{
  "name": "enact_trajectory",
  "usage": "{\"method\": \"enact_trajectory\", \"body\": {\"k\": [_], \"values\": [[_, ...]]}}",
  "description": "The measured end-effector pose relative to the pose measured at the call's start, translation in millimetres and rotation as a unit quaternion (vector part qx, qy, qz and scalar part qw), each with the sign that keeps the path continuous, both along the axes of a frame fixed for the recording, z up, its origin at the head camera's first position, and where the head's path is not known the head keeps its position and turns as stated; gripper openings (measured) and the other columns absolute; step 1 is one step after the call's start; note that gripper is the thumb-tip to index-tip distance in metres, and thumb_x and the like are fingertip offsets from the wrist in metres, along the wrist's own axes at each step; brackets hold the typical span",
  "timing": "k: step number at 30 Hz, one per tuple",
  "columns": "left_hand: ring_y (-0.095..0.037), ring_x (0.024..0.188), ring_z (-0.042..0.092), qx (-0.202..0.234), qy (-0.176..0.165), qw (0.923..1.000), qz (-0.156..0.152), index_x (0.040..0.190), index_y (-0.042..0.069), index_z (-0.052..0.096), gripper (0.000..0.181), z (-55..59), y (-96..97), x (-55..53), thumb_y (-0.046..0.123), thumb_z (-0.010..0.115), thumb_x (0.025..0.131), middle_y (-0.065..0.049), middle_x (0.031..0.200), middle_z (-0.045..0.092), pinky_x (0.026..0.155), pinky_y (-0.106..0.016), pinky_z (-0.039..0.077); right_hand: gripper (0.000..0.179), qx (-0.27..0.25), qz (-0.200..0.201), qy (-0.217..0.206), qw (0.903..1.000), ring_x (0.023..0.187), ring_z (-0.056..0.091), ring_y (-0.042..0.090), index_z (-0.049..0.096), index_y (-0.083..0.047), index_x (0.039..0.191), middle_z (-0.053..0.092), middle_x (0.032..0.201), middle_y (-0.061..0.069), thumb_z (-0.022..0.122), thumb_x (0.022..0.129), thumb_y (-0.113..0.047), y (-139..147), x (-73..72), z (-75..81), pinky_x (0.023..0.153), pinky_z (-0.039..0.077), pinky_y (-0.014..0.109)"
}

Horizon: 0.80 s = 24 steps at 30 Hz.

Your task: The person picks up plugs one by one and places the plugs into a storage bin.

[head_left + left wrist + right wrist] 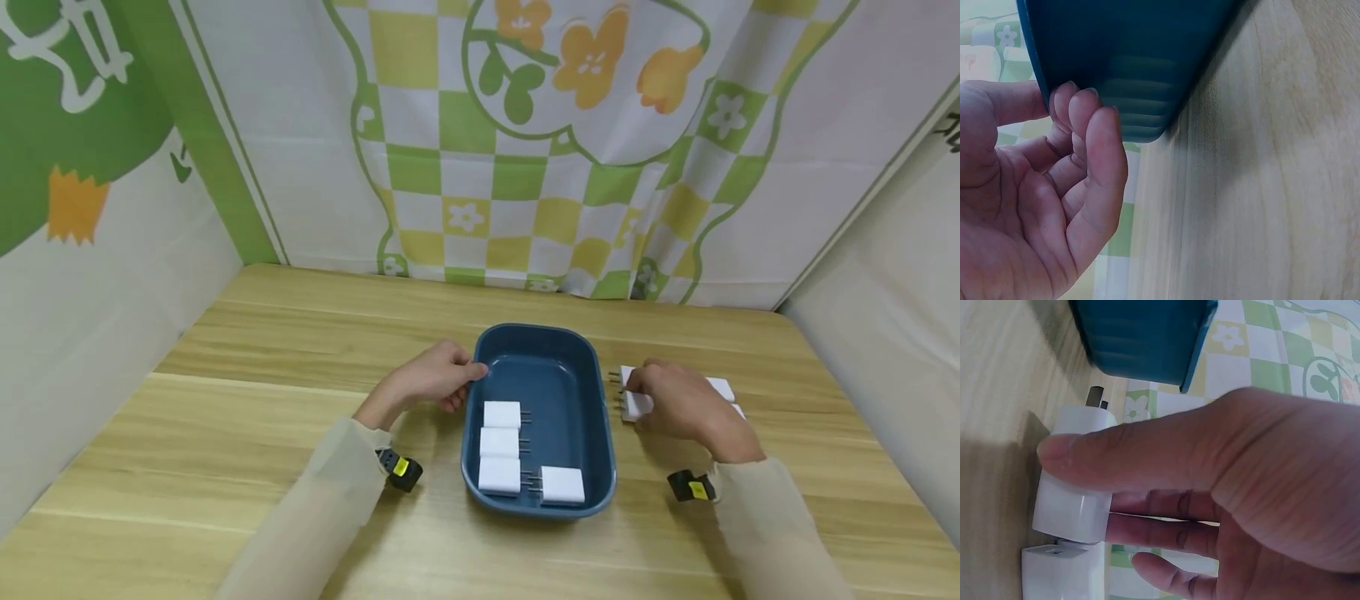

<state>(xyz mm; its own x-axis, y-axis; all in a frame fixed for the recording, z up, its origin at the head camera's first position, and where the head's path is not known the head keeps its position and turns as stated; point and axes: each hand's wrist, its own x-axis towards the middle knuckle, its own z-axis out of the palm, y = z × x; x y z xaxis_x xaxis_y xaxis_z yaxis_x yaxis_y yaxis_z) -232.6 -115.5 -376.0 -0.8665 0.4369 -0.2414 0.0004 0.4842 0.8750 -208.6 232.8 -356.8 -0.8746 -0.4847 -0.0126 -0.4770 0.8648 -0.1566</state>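
Observation:
A dark blue plastic bin stands on the table between the hands. My left hand pinches its left rim, thumb over the edge and curled fingers against the outer wall. Inside the bin, three white charger plugs lie in a column at the left, prongs pointing right. Another charger plug lies at the near right, prongs pointing left. To the right of the bin, my right hand grips a white charger plug with thumb on one side and fingers on the other.
More white charger plugs lie on the table beneath and beyond the right hand. One such plug sits end to end with the gripped one. A patterned curtain hangs along the back edge of the wooden table.

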Motion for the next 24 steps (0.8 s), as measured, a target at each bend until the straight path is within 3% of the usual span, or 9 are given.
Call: {"method": "enact_trajectory", "body": {"k": [12, 24], "values": [[-0.014, 0.051, 0.051, 0.000, 0.002, 1.0000, -0.004, 0.065, 0.007, 0.055, 0.042, -1.5, -0.5, -1.7, 0.020, 0.056, 0.105, -0.005, 0.061, 0.055, 0.051, -0.027, 0.052, 0.036, -0.014, -0.025, -0.008, 0.9996, 0.083, 0.063, 0.025, 0.072, 0.001, 0.108, 0.068, 0.099, 0.010, 0.085, 0.075, -0.008, -2, 7.8, 19.4, 0.073, 0.053, 0.043], [-0.014, 0.050, 0.049, 0.007, -0.006, 1.0000, -0.002, 0.065, 0.007, 0.054, 0.041, 2.2, 0.9, 1.6, 0.018, 0.055, 0.105, -0.005, 0.061, 0.054, 0.052, -0.027, 0.049, 0.036, -0.032, -0.015, 0.039, 0.9986, 0.079, 0.058, 0.025, 0.072, 0.000, 0.108, 0.064, 0.099, 0.011, 0.086, 0.077, -0.010, -2, 16.4, 33.7, 0.068, 0.051, 0.041]]}}
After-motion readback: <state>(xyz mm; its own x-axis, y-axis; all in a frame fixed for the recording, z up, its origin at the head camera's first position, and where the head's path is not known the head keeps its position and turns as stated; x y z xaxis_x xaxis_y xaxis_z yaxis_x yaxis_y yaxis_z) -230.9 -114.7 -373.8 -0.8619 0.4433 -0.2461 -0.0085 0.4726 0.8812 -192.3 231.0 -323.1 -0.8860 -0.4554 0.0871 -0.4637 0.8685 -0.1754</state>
